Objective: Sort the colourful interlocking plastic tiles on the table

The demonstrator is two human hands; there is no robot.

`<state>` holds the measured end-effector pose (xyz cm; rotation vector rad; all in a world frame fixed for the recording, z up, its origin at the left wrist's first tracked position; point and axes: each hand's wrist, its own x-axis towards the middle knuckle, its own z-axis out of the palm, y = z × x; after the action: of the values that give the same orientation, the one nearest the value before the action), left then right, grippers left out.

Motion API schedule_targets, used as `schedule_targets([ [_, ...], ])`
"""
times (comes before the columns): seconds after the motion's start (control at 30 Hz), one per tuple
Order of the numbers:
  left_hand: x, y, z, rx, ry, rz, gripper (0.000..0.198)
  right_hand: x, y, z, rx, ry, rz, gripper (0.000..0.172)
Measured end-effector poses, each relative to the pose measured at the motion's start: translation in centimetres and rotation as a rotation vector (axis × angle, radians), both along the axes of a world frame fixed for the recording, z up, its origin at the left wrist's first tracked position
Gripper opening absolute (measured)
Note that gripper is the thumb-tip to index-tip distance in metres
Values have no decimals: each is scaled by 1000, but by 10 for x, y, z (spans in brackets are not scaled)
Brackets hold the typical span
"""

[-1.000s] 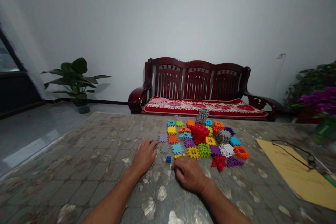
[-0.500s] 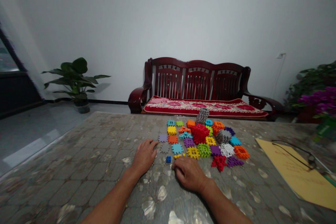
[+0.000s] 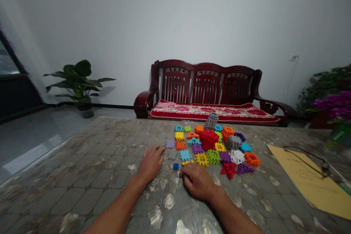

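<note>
My left hand [image 3: 150, 161] rests on the table with its fingers loosely stretched, just left of a grey interlocking tile [image 3: 172, 154] and a lavender tile [image 3: 170, 144]. Nothing shows in it. My right hand [image 3: 197, 180] lies with fingers curled under, beside small yellow pieces [image 3: 185, 163]; its palm side is hidden, so whether it holds anything does not show. Between the hands sits a small blue block [image 3: 176, 166]. Beyond them are a light blue tile [image 3: 185, 154], a yellow frame piece [image 3: 202, 159], a green one [image 3: 213, 157] and a red star [image 3: 229, 170].
A built-up red shape [image 3: 209, 139], a grey cylinder [image 3: 211, 121] and several coloured pieces stand farther back. At right, glasses [image 3: 325, 168] lie on a yellow paper envelope [image 3: 304, 181]. A wooden bench [image 3: 207, 82] stands behind the table [image 3: 82, 175].
</note>
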<state>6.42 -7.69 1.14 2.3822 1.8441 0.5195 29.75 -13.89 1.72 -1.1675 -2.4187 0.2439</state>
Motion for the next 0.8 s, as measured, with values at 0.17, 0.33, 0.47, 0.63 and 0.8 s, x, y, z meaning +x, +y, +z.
schedule_targets([
  [0.17,-1,1,-2,2,-5,-2,40,0,0,-1,0,1,2,21],
  [0.33,0,1,-1,11,-8,7,40,0,1,-2,6,6,-2,21],
  [0.47,1,-1,2,-5,-3,8,40,-1,0,-1,0,11,-2,22],
  [0.63,0,0,0,0,-5,2,40,-1,0,0,-2,5,2,22],
  [0.8,-2,0,-4,23,-18,-18,38,0,0,-2,-2,-1,-1,22],
])
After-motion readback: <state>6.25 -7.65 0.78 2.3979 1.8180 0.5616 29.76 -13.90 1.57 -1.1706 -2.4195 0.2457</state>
